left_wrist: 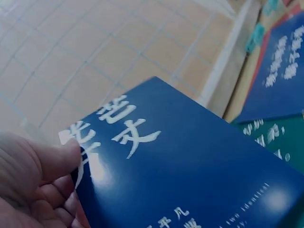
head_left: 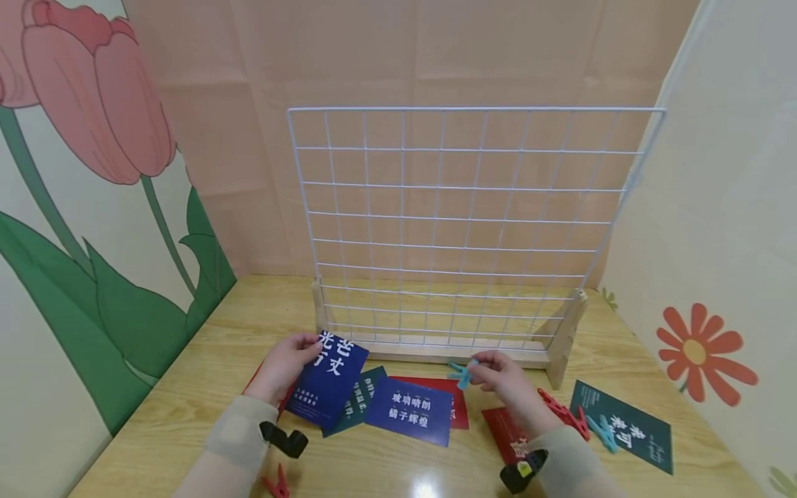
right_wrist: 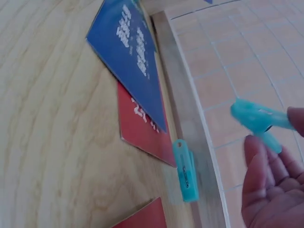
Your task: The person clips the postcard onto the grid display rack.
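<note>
Card (head_left: 330, 389), dark blue, is pinched by the left hand (head_left: 285, 368); a turquoise clip (right_wrist: 254, 116), by the right hand (head_left: 510, 386).

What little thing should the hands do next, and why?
Maybe the left hand should lift its blue card against the wire rack, so a clip could hold it there. That hand grips the card near a corner, the right hand pinches a teal clip, and no card hangs on the rack.
</note>
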Available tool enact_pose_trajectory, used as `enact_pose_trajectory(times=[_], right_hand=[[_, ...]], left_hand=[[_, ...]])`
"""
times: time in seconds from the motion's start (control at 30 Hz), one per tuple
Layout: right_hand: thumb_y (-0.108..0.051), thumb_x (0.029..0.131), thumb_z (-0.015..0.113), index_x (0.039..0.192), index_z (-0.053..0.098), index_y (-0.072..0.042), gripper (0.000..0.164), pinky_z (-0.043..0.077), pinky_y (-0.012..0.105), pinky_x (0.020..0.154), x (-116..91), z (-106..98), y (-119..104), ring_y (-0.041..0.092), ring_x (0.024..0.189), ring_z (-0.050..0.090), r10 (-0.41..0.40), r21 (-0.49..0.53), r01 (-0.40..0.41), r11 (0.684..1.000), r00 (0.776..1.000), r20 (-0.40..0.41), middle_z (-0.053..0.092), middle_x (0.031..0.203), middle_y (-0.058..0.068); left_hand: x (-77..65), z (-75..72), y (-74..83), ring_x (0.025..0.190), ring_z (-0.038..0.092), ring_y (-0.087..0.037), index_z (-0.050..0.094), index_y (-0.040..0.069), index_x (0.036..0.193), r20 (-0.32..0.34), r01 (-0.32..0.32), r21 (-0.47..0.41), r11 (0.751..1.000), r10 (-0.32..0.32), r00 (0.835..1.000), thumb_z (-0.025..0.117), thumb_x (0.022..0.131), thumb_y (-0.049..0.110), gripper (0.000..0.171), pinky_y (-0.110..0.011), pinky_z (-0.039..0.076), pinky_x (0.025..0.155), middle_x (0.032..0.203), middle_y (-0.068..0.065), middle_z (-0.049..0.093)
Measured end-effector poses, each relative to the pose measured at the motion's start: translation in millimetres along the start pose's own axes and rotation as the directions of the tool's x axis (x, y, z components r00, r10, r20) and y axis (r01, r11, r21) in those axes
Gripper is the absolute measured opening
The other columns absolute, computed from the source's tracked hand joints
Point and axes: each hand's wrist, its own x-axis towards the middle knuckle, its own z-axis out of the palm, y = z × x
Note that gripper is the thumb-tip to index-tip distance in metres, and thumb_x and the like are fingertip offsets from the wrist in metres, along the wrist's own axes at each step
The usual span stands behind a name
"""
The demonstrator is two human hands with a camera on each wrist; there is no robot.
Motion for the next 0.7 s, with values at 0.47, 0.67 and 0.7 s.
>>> enact_pose_trajectory(times=[0.47, 0.67, 0.7], right_hand=[[-0.035, 0.091, 0.066, 0.132, 0.053, -0.004, 0.053, 0.038, 0.045, 0.099, -4, 1, -19, 0.027, 0.1, 0.059, -0.064, 0.154, 0.05, 0.987, 0.994, 0.092, 0.062, 0.106, 0.009], [-0.035, 0.092, 0.065, 0.13, 0.052, -0.001, 0.053, 0.038, 0.045, 0.101, -5, -3, -34, 0.031, 0.102, 0.059, -0.129, 0.125, 0.114, 0.986, 0.985, 0.118, 0.063, 0.107, 0.011], [-0.036, 0.092, 0.064, 0.13, 0.052, -0.001, 0.053, 0.037, 0.046, 0.102, -5, -3, -37, 0.03, 0.101, 0.059, -0.131, 0.108, 0.119, 0.987, 0.984, 0.119, 0.063, 0.107, 0.011]], left_hand=[[-6.4, 4.8, 27.3, 0.111, 0.047, -0.027, 0.059, 0.006, 0.117, -0.014, 0.011, -0.26, 0.966, -0.015, 1.0, 0.061, 0.096, 0.025, 0.028, -0.049, 0.033, 0.104, 0.117, -0.01, 0.06], [-9.3, 6.8, 40.1, 0.102, 0.049, -0.026, 0.061, 0.006, 0.113, -0.008, -0.009, -0.292, 0.956, 0.007, 1.0, 0.061, 0.096, 0.025, 0.026, -0.045, 0.035, 0.099, 0.107, -0.008, 0.062], [-9.6, 6.9, 41.9, 0.101, 0.049, -0.025, 0.062, 0.006, 0.113, -0.005, -0.015, -0.291, 0.956, 0.014, 1.0, 0.061, 0.096, 0.025, 0.026, -0.044, 0.036, 0.097, 0.106, -0.008, 0.062]])
